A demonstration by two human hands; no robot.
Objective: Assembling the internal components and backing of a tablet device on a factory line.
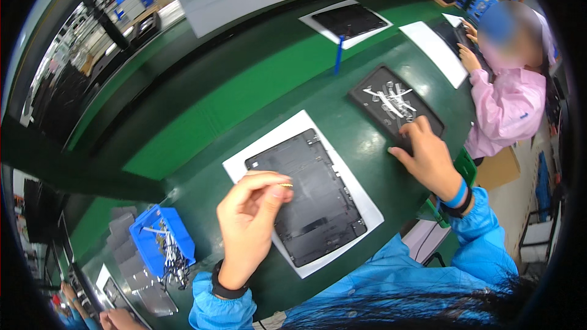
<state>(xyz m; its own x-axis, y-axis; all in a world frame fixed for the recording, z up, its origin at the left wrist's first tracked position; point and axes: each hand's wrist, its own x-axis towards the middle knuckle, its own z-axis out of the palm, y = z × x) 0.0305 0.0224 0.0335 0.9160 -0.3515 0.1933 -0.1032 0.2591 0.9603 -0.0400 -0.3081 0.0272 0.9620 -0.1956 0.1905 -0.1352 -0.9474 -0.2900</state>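
Observation:
My left hand [254,211] is closed in a pinch on a small gold-coloured piece [285,184], held above a flat black device panel [318,198]. The panel looks like a tablet housing, with small parts along its edges. It lies on a white sheet [298,272] on the green table. My right hand [428,156] reaches to the near edge of a shallow black tray [374,79], thumb and fingers apart. White strips and small clear pieces [391,99] lie in that tray. Nothing shows between the right fingers, though their tips partly cover the tray's corner.
A blue bin [143,232] of cables and small parts stands at left, beside grey sheets [122,238]. Another black panel [348,20] lies on white paper at the back, near a blue stick [338,55]. A person in pink [510,101] works at right; another person's hand [119,319] shows lower left.

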